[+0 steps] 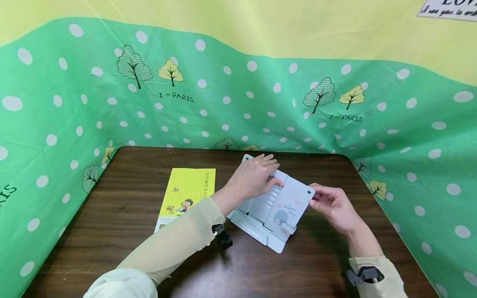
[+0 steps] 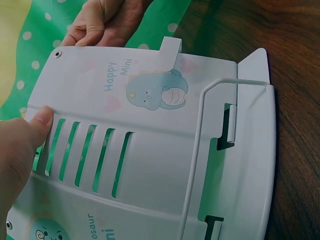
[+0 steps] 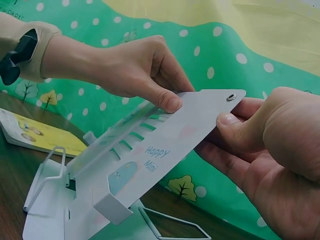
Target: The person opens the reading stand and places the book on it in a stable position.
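Observation:
A white metal book stand (image 1: 296,198), printed with a cartoon dinosaur and "Happy Mini", leans back over the table with its ledge (image 2: 255,150) at the lower end. My left hand (image 1: 255,176) grips its top edge, the thumb on the front face beside a row of slots (image 2: 90,155). At the upper right corner, near a rivet, my right hand (image 3: 270,130) pinches the side edge between thumb and fingers. A wire bar (image 2: 197,135) runs across the front above the ledge. Behind the panel, a wire leg (image 3: 175,235) shows in the right wrist view.
Left of the stand a yellow children's book (image 1: 193,186) lies flat, partly covered by my left forearm. The dark wooden table (image 1: 123,198) is enclosed by a green and yellow printed cloth (image 1: 238,99) at the back and sides.

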The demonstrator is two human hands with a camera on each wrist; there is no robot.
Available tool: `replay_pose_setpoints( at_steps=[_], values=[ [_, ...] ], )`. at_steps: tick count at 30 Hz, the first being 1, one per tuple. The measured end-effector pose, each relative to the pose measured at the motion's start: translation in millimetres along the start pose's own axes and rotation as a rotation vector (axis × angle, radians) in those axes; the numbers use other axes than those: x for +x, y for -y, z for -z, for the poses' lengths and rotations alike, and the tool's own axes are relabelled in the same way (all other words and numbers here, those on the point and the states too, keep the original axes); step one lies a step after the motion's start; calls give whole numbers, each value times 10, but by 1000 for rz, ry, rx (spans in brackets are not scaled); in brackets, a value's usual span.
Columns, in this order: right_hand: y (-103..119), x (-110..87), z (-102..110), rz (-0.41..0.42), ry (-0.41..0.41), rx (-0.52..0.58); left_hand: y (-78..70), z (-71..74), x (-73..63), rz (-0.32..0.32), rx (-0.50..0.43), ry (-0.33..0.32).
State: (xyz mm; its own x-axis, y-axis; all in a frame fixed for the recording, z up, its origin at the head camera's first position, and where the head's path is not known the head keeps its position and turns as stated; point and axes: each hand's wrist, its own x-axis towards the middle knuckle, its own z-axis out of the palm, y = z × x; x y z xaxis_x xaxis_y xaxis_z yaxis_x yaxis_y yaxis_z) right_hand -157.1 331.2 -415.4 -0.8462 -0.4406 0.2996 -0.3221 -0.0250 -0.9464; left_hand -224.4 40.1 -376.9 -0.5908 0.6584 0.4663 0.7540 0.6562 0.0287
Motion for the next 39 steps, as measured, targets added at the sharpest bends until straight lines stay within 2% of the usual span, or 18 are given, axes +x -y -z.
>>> replay_pose_setpoints(
  at_steps=[9,20,24,32,39],
  values=[
    [56,16,-114,38,-7,-13,61,28,-10,-19,-11,-10],
    [147,32,-222,19,-16,-85,122,56,-57,-43,6,-12],
    [163,30,-249,19,-10,-84,138,56,-74,-59,6,-31],
    [158,51,-295,94,27,-62,168,79,-98,-75,16,-46],
    [202,43,-344,121,38,-115,188,78,-112,-97,-7,-38]
  ],
)
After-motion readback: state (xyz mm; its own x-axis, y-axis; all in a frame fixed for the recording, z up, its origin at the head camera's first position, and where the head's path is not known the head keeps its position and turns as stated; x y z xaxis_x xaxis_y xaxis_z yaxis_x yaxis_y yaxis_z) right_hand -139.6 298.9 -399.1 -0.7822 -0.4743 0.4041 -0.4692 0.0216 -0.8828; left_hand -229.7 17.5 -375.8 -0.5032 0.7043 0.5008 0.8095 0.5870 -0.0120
